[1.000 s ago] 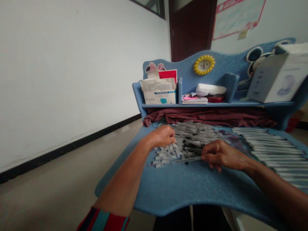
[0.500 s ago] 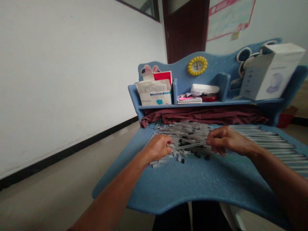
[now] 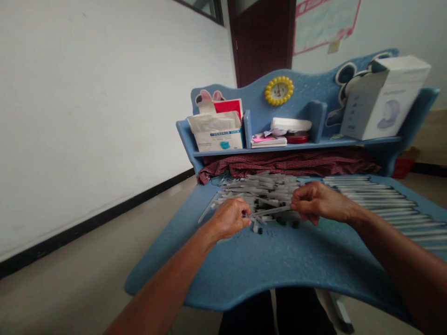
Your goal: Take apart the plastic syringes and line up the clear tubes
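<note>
My right hand (image 3: 316,202) pinches a thin grey pen tube (image 3: 270,211) that points left toward my left hand (image 3: 228,218). My left hand is closed, its fingertips at the tube's left end and over small grey caps (image 3: 256,226); what they hold is too small to name. Behind both hands lies a loose pile of grey tubes and caps (image 3: 261,188) on the blue desk (image 3: 279,265). A few small black bits (image 3: 288,223) lie just in front of the pile.
A neat row of long grey pens (image 3: 380,200) lies at the right. A red checked cloth (image 3: 289,163) is bunched under the shelf. The shelf holds a mask box (image 3: 216,135), papers (image 3: 268,141), a white box (image 3: 380,100) and a yellow clock (image 3: 278,90). White wall left.
My right hand lifted the tube from the desk's front toward the pile. My left hand drew back from the pile to the tube's left end. The view shifted left.
</note>
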{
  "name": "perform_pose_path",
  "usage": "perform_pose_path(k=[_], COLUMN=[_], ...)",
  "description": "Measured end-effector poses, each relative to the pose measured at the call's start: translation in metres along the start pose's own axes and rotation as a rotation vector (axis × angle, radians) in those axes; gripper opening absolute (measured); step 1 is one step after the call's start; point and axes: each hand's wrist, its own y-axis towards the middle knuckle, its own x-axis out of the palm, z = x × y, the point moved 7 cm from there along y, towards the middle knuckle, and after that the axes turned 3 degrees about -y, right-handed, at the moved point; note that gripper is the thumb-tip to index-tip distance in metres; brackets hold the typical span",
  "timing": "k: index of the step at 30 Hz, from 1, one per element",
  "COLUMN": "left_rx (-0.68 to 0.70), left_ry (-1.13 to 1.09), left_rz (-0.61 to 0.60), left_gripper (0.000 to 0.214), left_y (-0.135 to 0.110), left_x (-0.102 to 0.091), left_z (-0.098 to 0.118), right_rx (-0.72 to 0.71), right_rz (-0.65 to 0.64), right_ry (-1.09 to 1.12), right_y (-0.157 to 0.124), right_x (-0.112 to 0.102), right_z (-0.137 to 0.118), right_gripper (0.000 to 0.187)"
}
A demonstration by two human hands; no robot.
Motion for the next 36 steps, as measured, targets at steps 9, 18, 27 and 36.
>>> perform_pose_path(k=[9, 18, 27, 36], left_rx=[0.155, 0.113, 0.000, -0.188], left_ry=[0.233, 0.283, -0.434, -0.996], left_rz=[0.091, 0.085, 0.203, 0.299], left_gripper=[0.006, 0.009, 0.015, 0.022], left_y=[-0.011, -0.011, -0.008, 0.009], left_x=[-0.016, -0.025, -0.051, -0.056], left_z=[0.027, 0.027, 0.004, -0.024], right_rx=[-0.028, -0.100, -0.074, -0.120], right_rz=[0.054, 0.135, 0.065, 0.158], right_ry=[-0.016, -0.074, 0.148, 0.387], right_y=[-0.010, -0.009, -0.006, 0.016], right_x=[-0.010, -0.007, -0.015, -0.005], right_z=[-0.014, -0.023, -0.015, -0.006], right_gripper=[0.022, 0.019, 0.026, 0.038])
